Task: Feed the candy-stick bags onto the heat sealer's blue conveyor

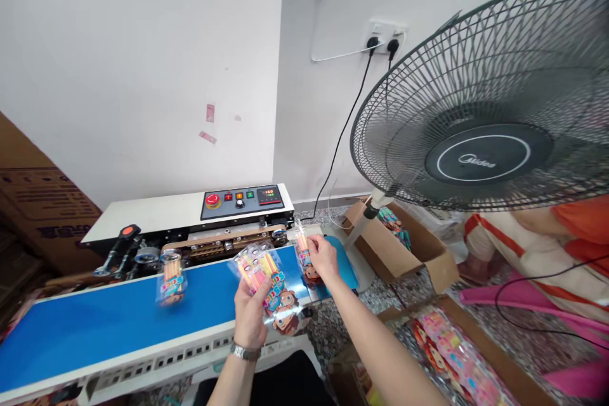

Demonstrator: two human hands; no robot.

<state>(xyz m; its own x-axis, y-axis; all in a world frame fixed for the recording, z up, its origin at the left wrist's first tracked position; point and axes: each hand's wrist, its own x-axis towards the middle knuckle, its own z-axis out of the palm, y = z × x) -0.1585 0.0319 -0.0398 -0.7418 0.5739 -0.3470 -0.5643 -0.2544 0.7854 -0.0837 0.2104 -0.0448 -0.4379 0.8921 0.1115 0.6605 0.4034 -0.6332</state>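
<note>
Several clear plastic packets of coloured sticks (259, 273) are fanned out in my left hand (250, 314), held above the blue belt; the thumb lies across their front. Between the fingers and thumb of my right hand (323, 257) is a single packet (303, 247), upright near the right end of the band sealing machine (157, 209). Its top edge is close to the sealing mechanism; whether it touches is unclear. Another packet (172, 280) lies on the blue conveyor belt (104, 311) to the left, its top edge at the sealing mechanism.
A large pedestal fan (480, 152) stands at the right. Behind its pole is a cardboard box (375, 241) holding packets; another box (504, 342) with pink packets sits at lower right. A person in orange (580, 222) is at the far right. Cartons (42, 216) stand at left.
</note>
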